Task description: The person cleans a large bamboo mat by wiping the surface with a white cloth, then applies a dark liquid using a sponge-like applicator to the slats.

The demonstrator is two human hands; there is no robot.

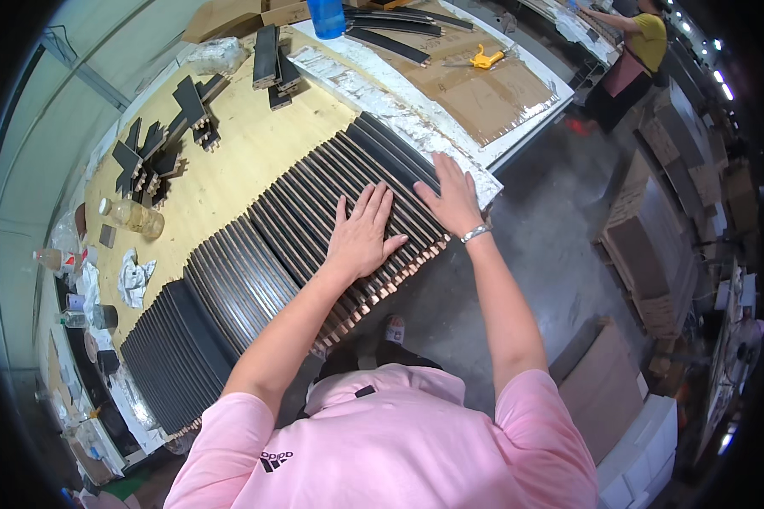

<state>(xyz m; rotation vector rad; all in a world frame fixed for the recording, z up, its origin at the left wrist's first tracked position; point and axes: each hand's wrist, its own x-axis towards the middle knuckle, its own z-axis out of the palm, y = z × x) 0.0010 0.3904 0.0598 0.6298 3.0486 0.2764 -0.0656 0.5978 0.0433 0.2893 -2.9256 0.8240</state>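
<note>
Spread across the wooden desk [221, 178], a long fanned row of dark slats [297, 229], stiff and likely heavy together, sliding easily. Pressed flat on top, left hand [361, 233] and right hand [450, 199], fingers [373, 204] spread wide, gripping nothing. Just below the fingers, slat ends overhanging the desk edge above open floor [560, 229]. Beyond the fingertips, a foil-covered board [382, 97]; far left, a bottle [136, 216].

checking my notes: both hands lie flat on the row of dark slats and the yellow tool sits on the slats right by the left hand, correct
Not quite. Both the left hand and the right hand do lie flat on the row of dark slats, but the yellow tool lies on the far brown board, well away from them, as the head view shows.
</note>
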